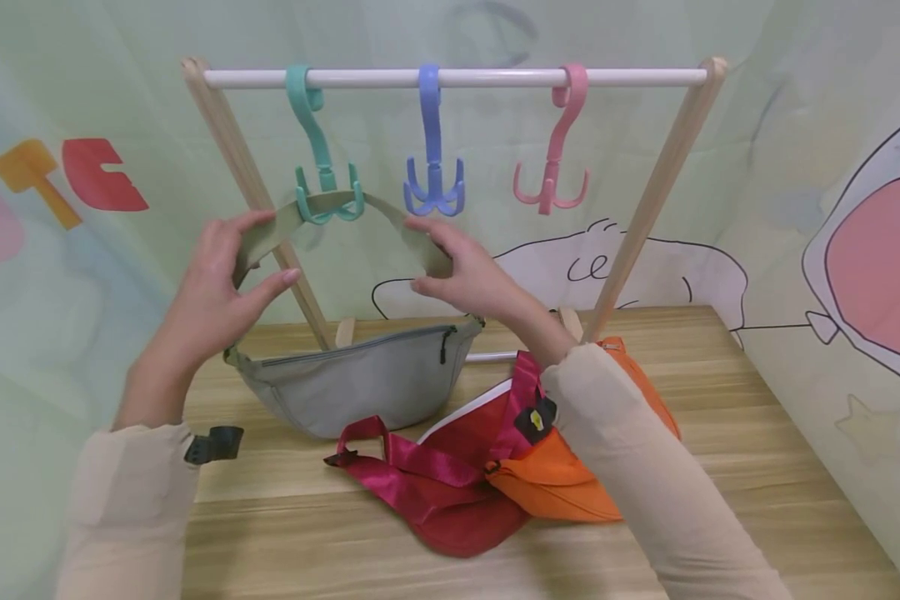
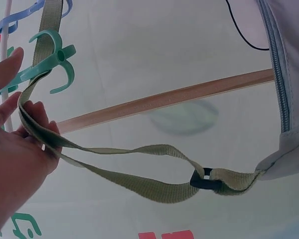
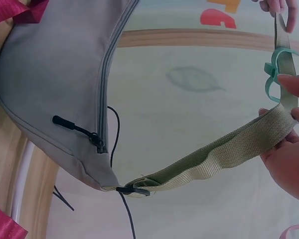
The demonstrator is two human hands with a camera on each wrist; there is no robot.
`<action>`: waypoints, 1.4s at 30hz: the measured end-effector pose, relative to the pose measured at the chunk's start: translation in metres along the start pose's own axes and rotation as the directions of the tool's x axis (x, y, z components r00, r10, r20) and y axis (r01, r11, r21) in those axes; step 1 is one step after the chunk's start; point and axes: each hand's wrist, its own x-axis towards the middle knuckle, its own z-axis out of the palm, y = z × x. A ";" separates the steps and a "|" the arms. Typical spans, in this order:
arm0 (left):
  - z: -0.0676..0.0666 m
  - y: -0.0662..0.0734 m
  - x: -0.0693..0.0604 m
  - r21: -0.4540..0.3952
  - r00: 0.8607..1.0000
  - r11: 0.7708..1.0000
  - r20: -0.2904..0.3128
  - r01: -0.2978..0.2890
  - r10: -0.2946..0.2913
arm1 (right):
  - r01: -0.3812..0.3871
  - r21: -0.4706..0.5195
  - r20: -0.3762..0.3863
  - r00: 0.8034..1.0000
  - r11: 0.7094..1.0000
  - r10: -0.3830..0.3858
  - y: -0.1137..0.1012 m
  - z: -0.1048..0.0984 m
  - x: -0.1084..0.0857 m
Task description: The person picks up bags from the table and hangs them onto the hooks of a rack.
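Note:
A grey waist bag (image 1: 367, 375) has its olive strap (image 1: 386, 218) looped up through the prongs of a teal hook (image 1: 320, 158). To the left of the hook, my left hand (image 1: 206, 292) loosely holds the strap, which runs over its curled fingers in the left wrist view; its thumb stands apart. On the other side, my right hand (image 1: 472, 271) holds the strap between thumb and fingers. The strap bows outward at both hands. In the right wrist view a black buckle (image 3: 133, 190) joins it to the bag.
Blue (image 1: 434, 167) and pink hooks (image 1: 555, 150) hang from a white rail (image 1: 495, 77) on a wooden frame (image 1: 656, 200). A red bag (image 1: 465, 517) with a magenta strap and an orange bag (image 1: 562, 479) lie on the wooden table (image 1: 285, 533), below my right forearm.

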 end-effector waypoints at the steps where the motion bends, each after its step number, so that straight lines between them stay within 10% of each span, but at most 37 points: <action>1: 0.001 -0.001 0.000 -0.005 1.000 1.000 0.001 0.002 -0.002 | 0.003 0.002 -0.001 1.000 1.000 -0.003 0.001 0.001 0.000; 24: 0.010 -0.008 -0.011 -0.077 0.995 0.992 0.035 0.098 -0.095 | 0.057 0.010 0.039 0.998 0.998 -0.057 0.020 0.008 -0.009; 42: 0.011 -0.015 -0.013 -0.075 0.998 0.996 0.048 0.045 -0.042 | 0.032 0.045 0.069 0.997 0.998 -0.035 0.026 0.002 -0.013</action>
